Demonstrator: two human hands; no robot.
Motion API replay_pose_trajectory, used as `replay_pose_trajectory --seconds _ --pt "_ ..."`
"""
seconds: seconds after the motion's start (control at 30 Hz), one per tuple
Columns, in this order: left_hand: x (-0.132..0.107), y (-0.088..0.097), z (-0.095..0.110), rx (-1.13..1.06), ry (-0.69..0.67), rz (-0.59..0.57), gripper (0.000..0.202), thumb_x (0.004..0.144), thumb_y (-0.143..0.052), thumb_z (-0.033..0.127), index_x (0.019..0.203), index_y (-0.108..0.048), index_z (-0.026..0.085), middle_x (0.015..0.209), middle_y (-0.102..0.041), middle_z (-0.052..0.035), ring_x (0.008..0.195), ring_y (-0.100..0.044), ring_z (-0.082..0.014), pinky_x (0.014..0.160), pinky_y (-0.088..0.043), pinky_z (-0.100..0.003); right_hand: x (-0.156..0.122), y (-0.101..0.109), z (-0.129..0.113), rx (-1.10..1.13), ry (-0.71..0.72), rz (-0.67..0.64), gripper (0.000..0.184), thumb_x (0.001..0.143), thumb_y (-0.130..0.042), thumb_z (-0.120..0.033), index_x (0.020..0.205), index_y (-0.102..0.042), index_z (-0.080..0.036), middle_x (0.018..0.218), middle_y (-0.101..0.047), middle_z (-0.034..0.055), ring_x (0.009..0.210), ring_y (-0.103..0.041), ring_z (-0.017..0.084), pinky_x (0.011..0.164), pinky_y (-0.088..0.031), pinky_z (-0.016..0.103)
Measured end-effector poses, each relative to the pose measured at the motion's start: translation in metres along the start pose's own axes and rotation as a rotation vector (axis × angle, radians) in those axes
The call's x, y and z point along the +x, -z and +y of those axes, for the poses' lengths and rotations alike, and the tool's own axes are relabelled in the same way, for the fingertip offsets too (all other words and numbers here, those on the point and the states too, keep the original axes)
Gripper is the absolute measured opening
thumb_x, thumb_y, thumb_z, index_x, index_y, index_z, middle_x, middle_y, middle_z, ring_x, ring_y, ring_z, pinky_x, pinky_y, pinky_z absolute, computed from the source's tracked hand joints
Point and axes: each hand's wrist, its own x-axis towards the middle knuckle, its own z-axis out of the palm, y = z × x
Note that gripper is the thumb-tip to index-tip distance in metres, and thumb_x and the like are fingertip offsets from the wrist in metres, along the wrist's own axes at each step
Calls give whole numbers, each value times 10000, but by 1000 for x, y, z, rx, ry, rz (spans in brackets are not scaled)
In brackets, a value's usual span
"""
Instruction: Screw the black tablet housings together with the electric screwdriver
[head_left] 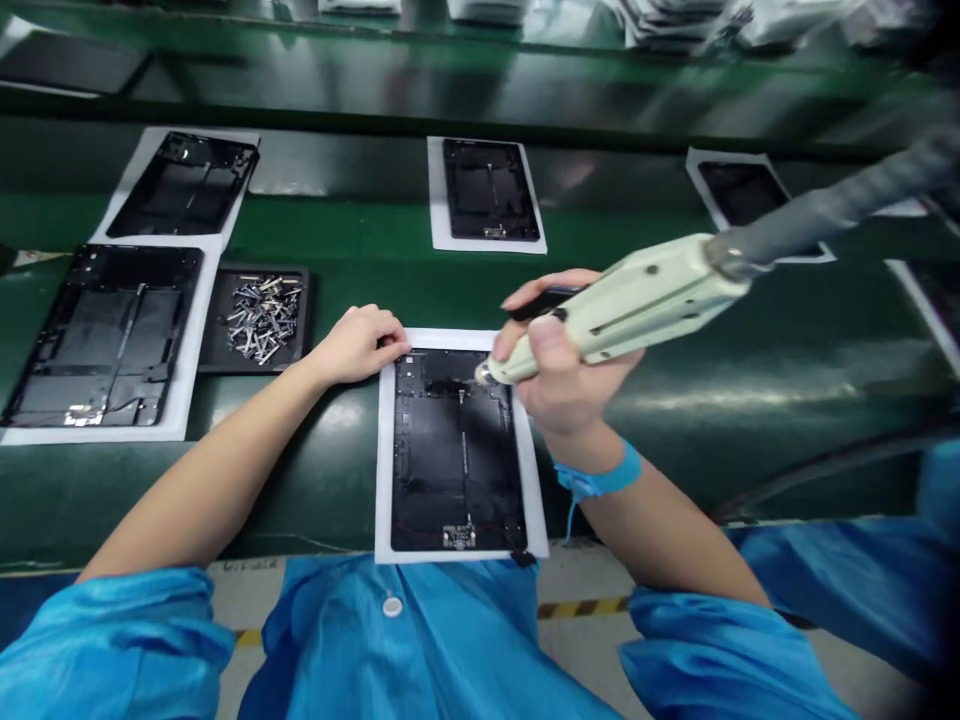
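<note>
A black tablet back housing (pixel 457 470) lies on a white sheet (pixel 385 470) in front of me. My right hand (pixel 559 375) is wrapped around a cream electric screwdriver (pixel 645 295), whose tip rests near the housing's upper right part. A blue wrist strap sits on that wrist. My left hand (pixel 364 343) is curled, its fingertips pressing the housing's upper left corner.
A small black tray of metal screws (pixel 259 318) sits left of my left hand. More black housings on white sheets lie at the left (pixel 105 335), far left (pixel 184 185), centre back (pixel 489 190) and right (pixel 742 195) on the green belt. The screwdriver's grey hose (pixel 840 205) runs up right.
</note>
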Motion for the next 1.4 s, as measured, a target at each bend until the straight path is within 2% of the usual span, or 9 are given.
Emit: replay_pose_trajectory --seconds 0.07,0.17,0.3,0.37,0.5,0.7,0.93,1.27,1.4 --pt "1 0 1 2 3 0 235 943 -560 349 836 -697 191 808 -694 -32 818 -589 -206 808 -407 -345 -7 -20 -1 15 -34 -85 237 926 -670 -430 1092 -590 -283 946 -668 -23 547 -626 90 493 -573 263" --pt "1 0 3 9 10 -3 228 941 -549 337 850 -693 185 815 -685 -37 817 -589 -207 792 -404 -336 -13 -42 5 20 -58 -132 291 908 -686 -466 1109 -588 -279 956 -679 -3 693 -699 143 674 -649 348" --pt "1 -2 3 18 35 -7 191 929 -564 323 867 -686 190 835 -678 -40 852 -597 -215 782 -398 -326 -18 -54 15 34 -65 -140 314 872 -730 -450 1097 -618 -261 936 -681 12 824 -733 196 831 -650 424" --pt "1 -2 5 17 37 -18 186 926 -574 320 853 -684 189 813 -670 -42 861 -598 -222 786 -396 -331 -19 -55 20 38 -63 -139 292 871 -736 -418 1090 -633 -255 930 -680 7 778 -725 183 799 -650 413" --pt "-1 -3 7 -11 40 -14 195 937 -564 309 838 -686 193 802 -667 -32 866 -592 -215 818 -398 -339 -19 -56 30 44 -74 -148 288 884 -726 -399 1113 -616 -263 934 -679 -12 573 -648 115 627 -635 346" --pt "0 -6 7 -37 64 -6 207 932 -559 303 816 -685 186 810 -670 -42 870 -597 -225 823 -412 -353 -13 -63 41 40 -69 -129 290 877 -729 -444 1085 -611 -280 939 -683 3 800 -737 192 756 -661 409" --pt "2 -3 8 -56 36 -31 203 933 -524 237 844 -698 183 822 -686 -47 853 -608 -225 797 -413 -347 -3 -71 43 25 -45 -106 236 903 -704 -429 1074 -604 -302 924 -686 -14 535 -643 115 600 -633 339" --pt "3 -7 6 -39 46 -25 231 939 -517 265 798 -675 172 820 -678 -69 888 -620 -240 803 -435 -358 -4 -77 47 -21 -86 -115 256 895 -688 -472 1051 -592 -293 903 -686 -12 548 -649 119 617 -624 327" --pt "3 -7 6 -22 41 -27 237 941 -519 281 791 -665 171 869 -698 -80 893 -630 -243 804 -447 -364 -3 -76 52 3 -75 -125 234 890 -689 -432 1048 -589 -291 848 -668 -31 571 -651 121 642 -622 335"
